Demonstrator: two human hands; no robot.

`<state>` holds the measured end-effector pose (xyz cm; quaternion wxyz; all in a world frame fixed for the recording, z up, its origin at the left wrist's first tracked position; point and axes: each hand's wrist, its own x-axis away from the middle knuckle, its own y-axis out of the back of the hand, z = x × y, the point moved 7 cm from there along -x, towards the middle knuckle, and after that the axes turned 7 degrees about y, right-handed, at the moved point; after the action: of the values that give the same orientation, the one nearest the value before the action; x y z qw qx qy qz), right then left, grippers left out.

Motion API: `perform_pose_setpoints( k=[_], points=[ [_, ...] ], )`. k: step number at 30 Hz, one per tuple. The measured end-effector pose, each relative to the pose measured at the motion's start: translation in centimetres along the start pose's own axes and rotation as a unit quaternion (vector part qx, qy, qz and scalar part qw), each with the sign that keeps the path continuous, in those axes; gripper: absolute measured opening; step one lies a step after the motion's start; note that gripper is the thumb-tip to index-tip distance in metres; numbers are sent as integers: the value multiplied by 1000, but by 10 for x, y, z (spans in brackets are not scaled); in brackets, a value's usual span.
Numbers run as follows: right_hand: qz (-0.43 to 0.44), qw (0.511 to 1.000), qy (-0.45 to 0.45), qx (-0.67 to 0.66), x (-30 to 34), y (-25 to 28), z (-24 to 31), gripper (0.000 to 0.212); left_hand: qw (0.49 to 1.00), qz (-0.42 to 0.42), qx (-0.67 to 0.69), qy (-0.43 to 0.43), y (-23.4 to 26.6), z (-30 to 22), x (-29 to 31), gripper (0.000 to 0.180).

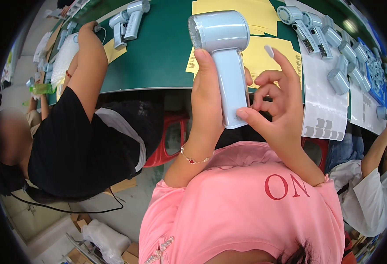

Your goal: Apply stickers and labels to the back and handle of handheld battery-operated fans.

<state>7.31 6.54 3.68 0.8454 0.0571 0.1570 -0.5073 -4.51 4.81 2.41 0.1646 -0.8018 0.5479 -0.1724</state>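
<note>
Fan: glossy light blue, barrel-shaped head, slim handle, near-upright above your desk's edge | your left hand: gripping the handle | your right hand: thumb at handle's foot, index raised; can't tell whether gripping

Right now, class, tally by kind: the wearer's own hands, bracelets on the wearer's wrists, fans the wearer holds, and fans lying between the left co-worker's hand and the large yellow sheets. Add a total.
Left hand and right hand: 2
Bracelet: 1
Held fan: 1
Lying fans: 2
Total: 6
</note>
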Motion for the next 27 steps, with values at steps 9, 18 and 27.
perform_pose_setpoints(
  k=[9, 18, 27],
  points=[
    [-104, 993, -29, -36, -9, 34, -13, 70, 999, 6, 24, -22, 6, -10, 0, 69],
    [55, 995, -47, -65, -4, -10, 0, 82, 999, 27, 37, 28, 5, -5, -4, 67],
    [-101, 991, -93, -4, -39, 40, -51, 39, 993, -65, -88, -35, 47, -16, -11, 63]
  ],
)
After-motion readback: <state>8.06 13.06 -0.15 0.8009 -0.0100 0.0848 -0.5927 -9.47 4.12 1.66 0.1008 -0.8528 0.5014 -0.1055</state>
